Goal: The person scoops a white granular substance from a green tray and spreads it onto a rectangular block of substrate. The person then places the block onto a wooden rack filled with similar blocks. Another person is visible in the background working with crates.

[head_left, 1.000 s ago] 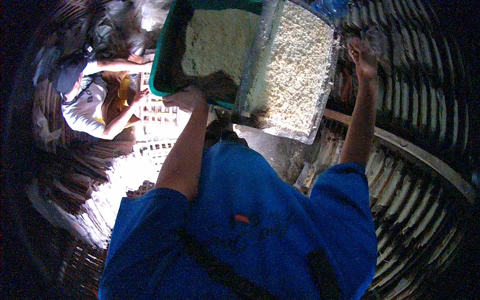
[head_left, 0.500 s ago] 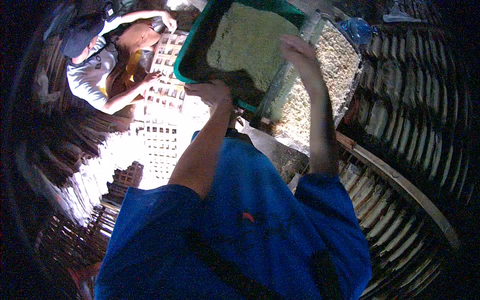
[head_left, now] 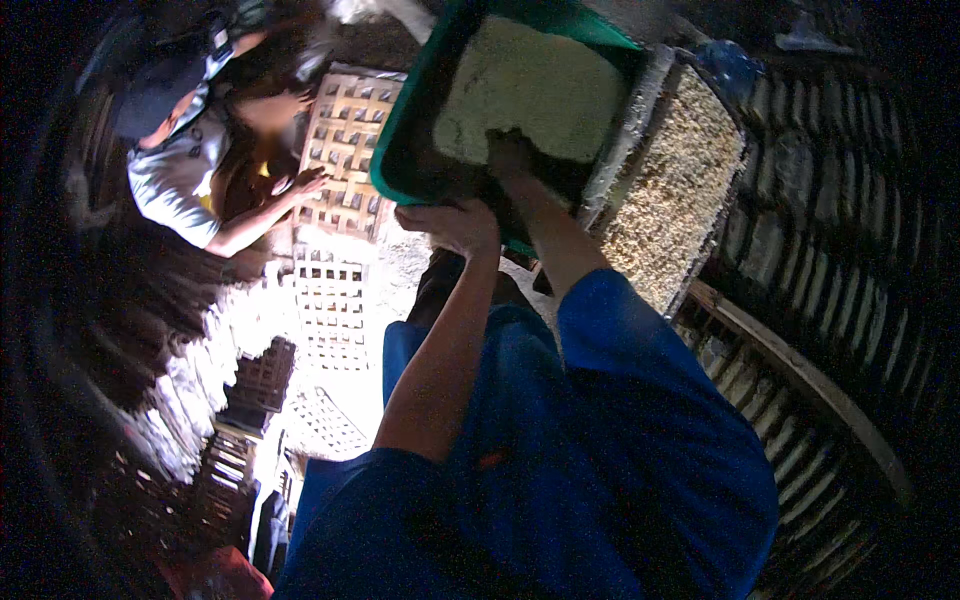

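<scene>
My left hand [head_left: 460, 228] holds the near rim of the green tub [head_left: 388, 150], fingers curled at its corner. My right hand [head_left: 513, 158] is inside the tub, at the near edge of the pale meal [head_left: 540, 90]; it is too dark to tell whether those fingers are spread or closed. To work well here, I should press the rim steady with my left, sink my right fingers low into the meal's near edge, and lift level so little spills.

My right forearm crosses the near wall, so it needs raising before any sideways swing. Just right of that hand, the flake tray [head_left: 680, 170] stands close by the tub, its raised side easy to catch. Left of my grip, a co-worker's hand [head_left: 312, 182] rests on the slats [head_left: 350, 110], leaving little elbow room. Inside, the tub's bare strip left of my right hand gives space.
</scene>
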Tool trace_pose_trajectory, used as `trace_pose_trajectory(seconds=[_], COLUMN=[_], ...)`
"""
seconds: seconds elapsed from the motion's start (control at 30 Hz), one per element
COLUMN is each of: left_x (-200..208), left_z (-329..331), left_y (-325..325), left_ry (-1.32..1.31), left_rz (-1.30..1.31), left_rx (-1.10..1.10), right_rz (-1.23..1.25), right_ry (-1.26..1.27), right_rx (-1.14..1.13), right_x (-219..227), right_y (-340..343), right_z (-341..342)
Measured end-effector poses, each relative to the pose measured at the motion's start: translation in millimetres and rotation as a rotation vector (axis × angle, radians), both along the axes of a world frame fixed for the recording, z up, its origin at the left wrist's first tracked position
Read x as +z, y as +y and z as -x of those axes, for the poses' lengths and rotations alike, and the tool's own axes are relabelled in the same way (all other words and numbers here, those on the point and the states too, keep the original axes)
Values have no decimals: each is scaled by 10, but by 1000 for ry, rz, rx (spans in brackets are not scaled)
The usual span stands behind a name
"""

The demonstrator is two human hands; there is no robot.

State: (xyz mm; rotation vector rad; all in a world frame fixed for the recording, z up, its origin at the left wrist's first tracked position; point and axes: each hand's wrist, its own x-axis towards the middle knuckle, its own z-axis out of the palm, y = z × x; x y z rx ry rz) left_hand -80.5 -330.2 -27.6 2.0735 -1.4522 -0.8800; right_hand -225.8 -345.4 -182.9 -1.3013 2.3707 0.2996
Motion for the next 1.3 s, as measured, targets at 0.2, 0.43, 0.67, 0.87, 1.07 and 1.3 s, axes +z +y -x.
trace_pose_trajectory(seconds=[0.2,0.43,0.67,0.87,1.07,1.3], left_x=[-349,-264,-142,-213,-437,-361], left_z=[-32,23,105,125,104,99], left_y=[52,17,27,18,-59,-16], left_ry=[-29,-158,-122,-165,-295,26], left_rz=[-70,142,92,32,42,-71], left_rx=[-52,-33,-14,-23,-34,-34], right_rz=[146,663,1169,561,667,948], right_ry=[-28,-864,-1144,277,-23,-190], right_rx=[-38,-786,-720,-132,-598,-913], right_x=[89,1630,2928,3595,3913,3951], right_y=[144,254,1349,2245,2426,2610], right_z=[-78,-41,669,1121,1345,1733])
